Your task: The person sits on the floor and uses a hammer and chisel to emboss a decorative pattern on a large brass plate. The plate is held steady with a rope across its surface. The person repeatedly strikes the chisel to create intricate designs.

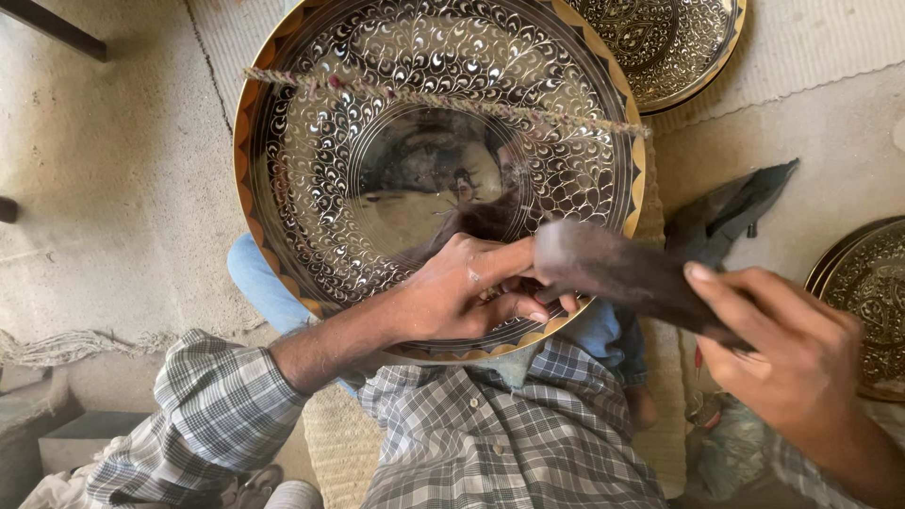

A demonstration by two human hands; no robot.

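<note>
One large engraved brass tray point(377, 141) rests tilted on lap, rope point(443, 99) across upper face. Left hand point(467, 292) curled at lower rim, fingertips pinching small tool, hard to see. Right hand point(787, 349) grips dark wooden mallet point(622, 273), head just beside left fingers. Dark cloth point(731, 212) on floor right; two more trays point(660, 42) point(867, 283) beyond.

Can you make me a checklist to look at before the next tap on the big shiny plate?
1. Big engraved plate steadied: ok, it leans on the lap and the left hand presses on its lower rim.
2. Mallet gripped: ok, the right hand wraps its dark handle.
3. Small tool under the left fingers: cannot tell, hidden.
4. Fingers away from the mallet head: not ok, they sit right beside it.
5. Cord across the plate: ok, stretched well above the hands.
6. Other plates out of the way: ok, apart.
</note>
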